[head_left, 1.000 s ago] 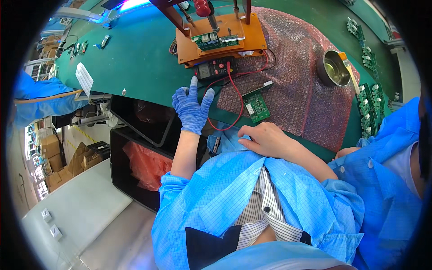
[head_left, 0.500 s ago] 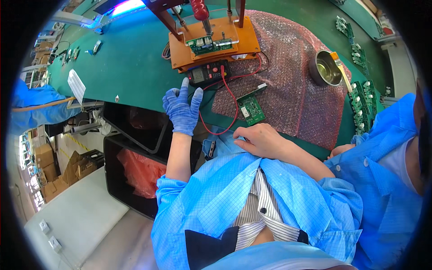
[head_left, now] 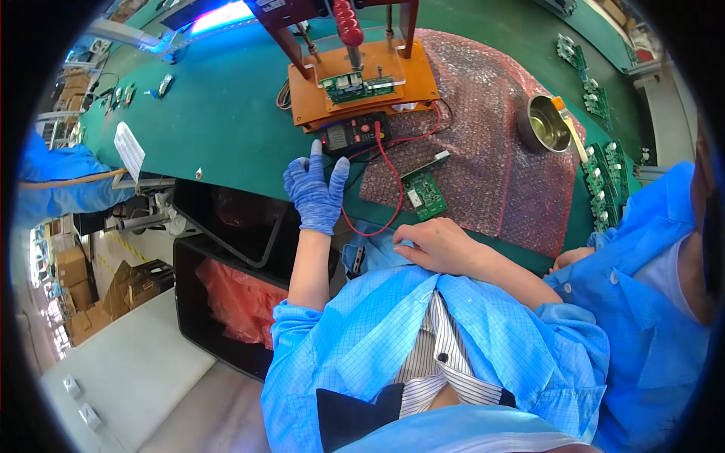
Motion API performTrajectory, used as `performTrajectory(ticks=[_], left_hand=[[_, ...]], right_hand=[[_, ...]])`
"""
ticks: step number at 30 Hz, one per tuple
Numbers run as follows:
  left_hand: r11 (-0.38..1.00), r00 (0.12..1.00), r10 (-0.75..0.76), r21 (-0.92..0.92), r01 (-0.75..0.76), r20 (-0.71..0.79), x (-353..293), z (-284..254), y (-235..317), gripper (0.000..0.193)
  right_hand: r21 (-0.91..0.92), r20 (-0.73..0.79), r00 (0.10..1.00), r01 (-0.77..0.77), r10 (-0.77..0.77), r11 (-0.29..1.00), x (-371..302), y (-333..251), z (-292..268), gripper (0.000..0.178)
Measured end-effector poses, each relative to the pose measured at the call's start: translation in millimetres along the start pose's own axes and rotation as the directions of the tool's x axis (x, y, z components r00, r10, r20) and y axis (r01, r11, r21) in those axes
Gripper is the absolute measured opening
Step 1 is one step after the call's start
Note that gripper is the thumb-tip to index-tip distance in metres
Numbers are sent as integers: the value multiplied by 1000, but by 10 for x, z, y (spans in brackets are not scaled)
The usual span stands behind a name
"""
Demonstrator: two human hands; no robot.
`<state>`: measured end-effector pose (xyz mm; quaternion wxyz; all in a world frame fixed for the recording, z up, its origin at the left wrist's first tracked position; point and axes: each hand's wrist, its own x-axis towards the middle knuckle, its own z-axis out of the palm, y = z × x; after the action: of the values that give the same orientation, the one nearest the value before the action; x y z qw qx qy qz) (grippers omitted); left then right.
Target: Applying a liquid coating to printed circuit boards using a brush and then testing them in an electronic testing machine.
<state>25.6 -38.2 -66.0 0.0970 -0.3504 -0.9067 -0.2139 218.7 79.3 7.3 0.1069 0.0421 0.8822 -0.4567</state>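
My left hand [head_left: 314, 193], in a blue knit glove, has its fingers spread. One fingertip reaches the left end of a black multimeter [head_left: 353, 134]. A red test lead [head_left: 393, 169] plugs into the meter and loops down past the hand. My bare right hand [head_left: 436, 245] rests by the near table edge, fingers loosely bent and apart, nothing visible in them. Just beyond it lies a green circuit board [head_left: 427, 198]. Behind the meter stands an orange press fixture [head_left: 308, 100] with a red handle [head_left: 347, 24]; another green circuit board [head_left: 355, 90] sits in it.
Pink bubble wrap [head_left: 495, 151] covers the table's right part, carrying a metal cup [head_left: 544, 123] and a brush [head_left: 568, 124]. Several boards [head_left: 602, 185] lie farther right, near another person in blue [head_left: 642, 264]. Black bins [head_left: 198, 321] stand below the table at left.
The whole view has shifted slightly, so the table things sit lower and a little to the right. My left fingertip stays at the meter's end, and my right hand keeps its place.
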Motion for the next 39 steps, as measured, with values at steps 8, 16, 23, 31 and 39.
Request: performTrajectory(ticks=[8,16,23,31,39], left_hand=[[999,1000,18,-31,-18,-4,-23,15,-25,56],[950,984,121,-271,-153,-133,8,-63,147,66],[732,843,463,-418,-538,-274,74,-192,697,52],[834,953,125,-492,-251,-276,171,22,309,29],[952,954,299,-76,-296,31,347,-297,206,49]], right_hand=[[-16,-68,998,18,-19,1000,-6,40,40,15],[-30,-83,996,25,-27,999,-14,122,75,16],[-40,-80,996,45,-48,998,36,92,71,16],[-436,-745,522,90,-415,896,503,-22,-719,24],[-820,-461,373,169,-805,547,1120,-483,-1653,37]])
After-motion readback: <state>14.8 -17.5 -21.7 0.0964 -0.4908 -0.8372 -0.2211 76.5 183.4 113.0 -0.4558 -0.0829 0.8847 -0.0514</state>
